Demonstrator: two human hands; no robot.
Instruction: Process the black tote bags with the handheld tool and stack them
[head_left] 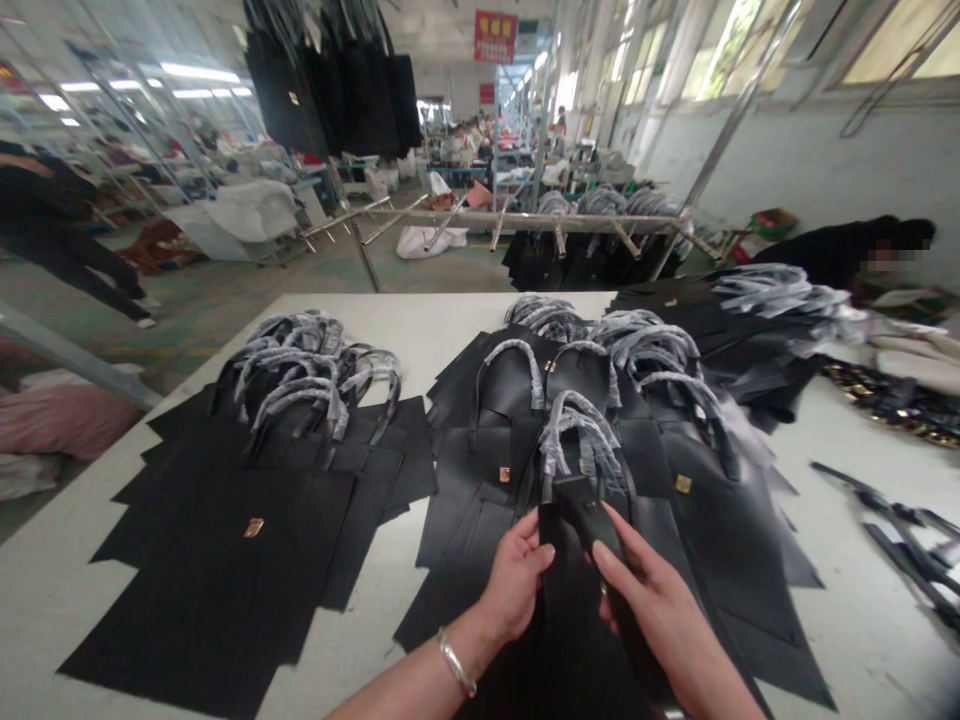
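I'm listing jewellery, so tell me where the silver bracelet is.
In the head view, the silver bracelet sits low, left of centre, worn just behind the left hand.

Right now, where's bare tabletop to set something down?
Bare tabletop: a strip between the left bag pile and middle bag pile, widest at the far and near ends; another between the middle bag pile and black straps. Crowded: both piles, the far-right bags, and around left hand and right hand.
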